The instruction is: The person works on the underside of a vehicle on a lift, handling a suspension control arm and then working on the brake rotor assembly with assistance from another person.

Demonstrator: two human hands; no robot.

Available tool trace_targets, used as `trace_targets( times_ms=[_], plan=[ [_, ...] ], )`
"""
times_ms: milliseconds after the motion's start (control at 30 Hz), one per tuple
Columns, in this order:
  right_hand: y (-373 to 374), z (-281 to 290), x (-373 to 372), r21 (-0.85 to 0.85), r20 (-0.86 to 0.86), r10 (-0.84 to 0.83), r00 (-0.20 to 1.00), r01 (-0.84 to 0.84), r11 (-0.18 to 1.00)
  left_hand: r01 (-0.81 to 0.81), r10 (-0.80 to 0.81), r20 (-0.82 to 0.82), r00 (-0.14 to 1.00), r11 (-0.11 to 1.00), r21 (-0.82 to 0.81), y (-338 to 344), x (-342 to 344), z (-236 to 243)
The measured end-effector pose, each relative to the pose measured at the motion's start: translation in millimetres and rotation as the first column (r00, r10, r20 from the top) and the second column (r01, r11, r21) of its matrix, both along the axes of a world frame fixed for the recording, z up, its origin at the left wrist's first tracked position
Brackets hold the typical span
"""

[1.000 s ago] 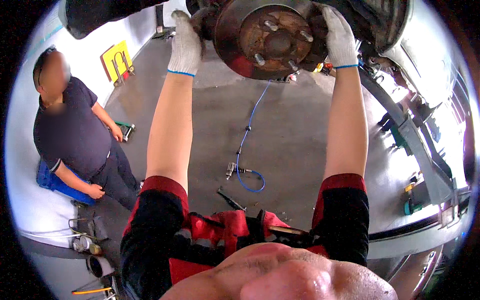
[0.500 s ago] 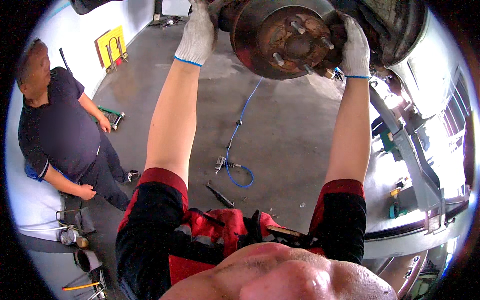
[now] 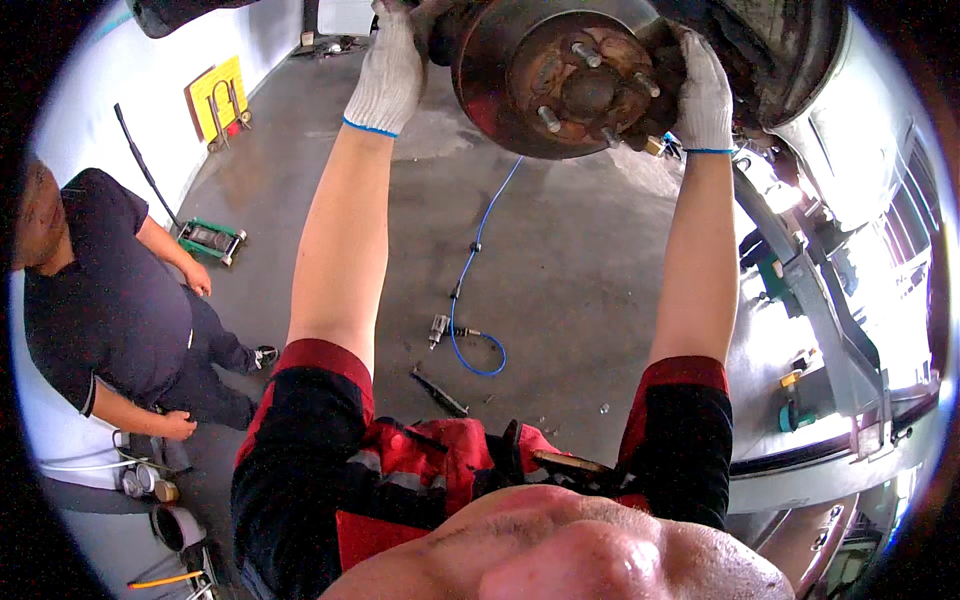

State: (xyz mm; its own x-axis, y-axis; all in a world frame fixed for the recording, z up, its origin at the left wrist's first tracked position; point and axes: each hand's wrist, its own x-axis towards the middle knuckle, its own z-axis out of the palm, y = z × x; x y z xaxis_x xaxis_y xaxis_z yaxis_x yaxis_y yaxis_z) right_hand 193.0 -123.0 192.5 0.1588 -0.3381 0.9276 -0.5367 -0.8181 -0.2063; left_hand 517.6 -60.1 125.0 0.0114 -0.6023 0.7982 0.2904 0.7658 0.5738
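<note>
A rusty brake disc (image 3: 485,90) with its hub (image 3: 588,92) and protruding wheel studs hangs at the top of the view. My left hand (image 3: 388,80), in a white knitted glove with a blue cuff edge, is raised left of the disc against dark undercarriage parts; its fingers are largely hidden or cut off by the upper rim. On the disc's right side, my right hand (image 3: 706,98), gloved alike, curls around a dark part close behind the disc edge. What lies inside its grasp is hidden. Both arms are stretched upward.
Another person (image 3: 110,290) in dark clothes stands at left. A green floor jack (image 3: 212,240) is beyond them. On the floor lie a blue air hose (image 3: 466,270), an air tool (image 3: 438,328) and a black bar-like object (image 3: 440,391). A grey lift arm (image 3: 825,320) is at right.
The other person has shifted left and lower in view, exposing more of the floor jack. The disc and both my hands sit slightly further left in the picture, their hold looking the same.
</note>
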Motion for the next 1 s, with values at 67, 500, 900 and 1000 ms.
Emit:
trace_targets(
  times_ms=[67,500,900,1000],
  plan=[
    [3.3,8.2,-8.3,-0.16,-0.164,-0.126,0.978,0.099,0.982,0.07,-0.071,-0.062,0.996,0.997,-0.014,-2.6,-5.8,4.5],
    [15.7,4.0,14.2,0.178,0.245,0.267,0.932,-0.314,0.933,0.228,-0.226,-0.414,0.882,0.973,-0.044,-6.3,-5.8,-6.2],
    [28.0,4.2,21.6,0.103,0.165,0.276,0.947,-0.295,0.95,-0.049,0.104,-0.354,0.929,0.986,0.161,6.0,-5.7,-4.3],
    [-3.7,-2.2,3.3,-0.133,0.129,0.092,0.987,-0.075,0.988,-0.134,0.231,-0.272,0.934,0.933,0.334,-11.4,5.3,-10.7]
  ],
)
